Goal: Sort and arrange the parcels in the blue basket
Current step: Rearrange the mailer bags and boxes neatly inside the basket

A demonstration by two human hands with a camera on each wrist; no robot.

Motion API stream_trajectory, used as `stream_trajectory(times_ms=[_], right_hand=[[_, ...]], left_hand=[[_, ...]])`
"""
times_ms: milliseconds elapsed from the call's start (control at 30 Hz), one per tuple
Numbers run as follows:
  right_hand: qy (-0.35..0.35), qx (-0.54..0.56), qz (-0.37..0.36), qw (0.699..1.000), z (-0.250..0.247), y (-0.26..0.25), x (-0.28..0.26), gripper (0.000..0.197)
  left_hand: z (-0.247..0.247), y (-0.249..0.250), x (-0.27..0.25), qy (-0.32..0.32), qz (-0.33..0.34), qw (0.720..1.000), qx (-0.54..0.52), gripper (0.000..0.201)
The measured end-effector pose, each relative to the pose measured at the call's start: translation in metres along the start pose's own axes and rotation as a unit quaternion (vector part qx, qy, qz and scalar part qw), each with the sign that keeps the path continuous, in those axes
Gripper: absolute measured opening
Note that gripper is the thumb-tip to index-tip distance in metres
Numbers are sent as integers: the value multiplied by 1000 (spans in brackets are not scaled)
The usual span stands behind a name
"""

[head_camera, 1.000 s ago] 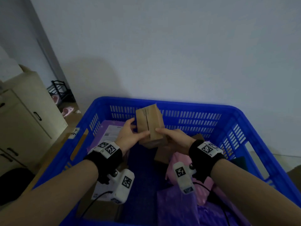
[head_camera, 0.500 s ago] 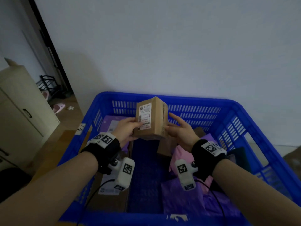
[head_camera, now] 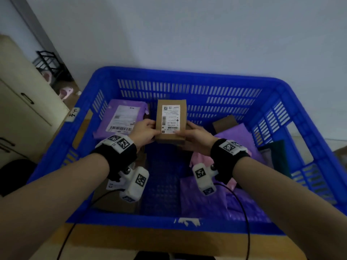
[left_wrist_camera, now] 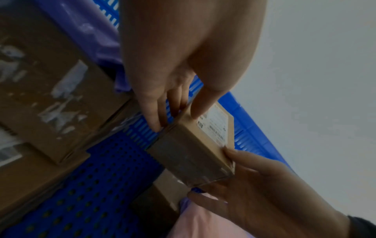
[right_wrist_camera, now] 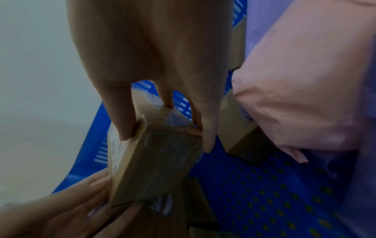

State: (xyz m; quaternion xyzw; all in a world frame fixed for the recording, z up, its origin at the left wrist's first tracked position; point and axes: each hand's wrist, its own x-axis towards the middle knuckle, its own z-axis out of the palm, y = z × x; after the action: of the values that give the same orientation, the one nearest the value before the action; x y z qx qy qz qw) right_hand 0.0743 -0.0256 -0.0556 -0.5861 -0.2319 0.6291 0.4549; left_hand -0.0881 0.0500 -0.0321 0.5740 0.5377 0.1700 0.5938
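A small brown cardboard parcel [head_camera: 171, 120] with a white label facing up is held above the middle of the blue basket [head_camera: 187, 76]. My left hand [head_camera: 145, 133] grips its left side, thumb on the labelled face. My right hand [head_camera: 195, 136] grips its right side. In the left wrist view the parcel [left_wrist_camera: 195, 145] sits between my left hand's [left_wrist_camera: 177, 119] thumb and fingers. In the right wrist view my right hand [right_wrist_camera: 167, 135] pinches the parcel [right_wrist_camera: 154, 161] with its thumb on top and fingers beneath.
In the basket lie a purple mailer with a label [head_camera: 122, 119] at the back left, a pink bag [head_camera: 201, 160] and purple bags [head_camera: 206, 199] on the right, and a brown box [head_camera: 224, 122] behind. A large cardboard box [left_wrist_camera: 40, 90] lies at the left. The blue perforated floor [head_camera: 163, 184] shows in the middle. A cream cabinet [head_camera: 22, 102] stands left.
The parcel has been turned in both hands so its white label now faces up, and it sits lower and flatter over the basket. The head view has tilted down.
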Motion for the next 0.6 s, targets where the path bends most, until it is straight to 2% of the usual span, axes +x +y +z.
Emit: stream_trajectory(times_ms=[167, 233, 300, 433, 600], right_hand=[[-8, -16, 48, 999, -10, 12, 20, 61], [0, -18, 54, 998, -12, 16, 32, 64], [10, -31, 58, 998, -11, 19, 43, 64], [6, -70, 88, 994, -11, 28, 60, 52], [1, -89, 113, 990, -7, 35, 73, 40]], left_hand=[[10, -17, 8, -2, 2, 995, 101, 62], [16, -23, 12, 6, 2, 990, 140, 66], [19, -31, 19, 26, -27, 986, 165, 63], [22, -35, 21, 31, -75, 983, 167, 52], [30, -41, 20, -5, -59, 983, 173, 67]])
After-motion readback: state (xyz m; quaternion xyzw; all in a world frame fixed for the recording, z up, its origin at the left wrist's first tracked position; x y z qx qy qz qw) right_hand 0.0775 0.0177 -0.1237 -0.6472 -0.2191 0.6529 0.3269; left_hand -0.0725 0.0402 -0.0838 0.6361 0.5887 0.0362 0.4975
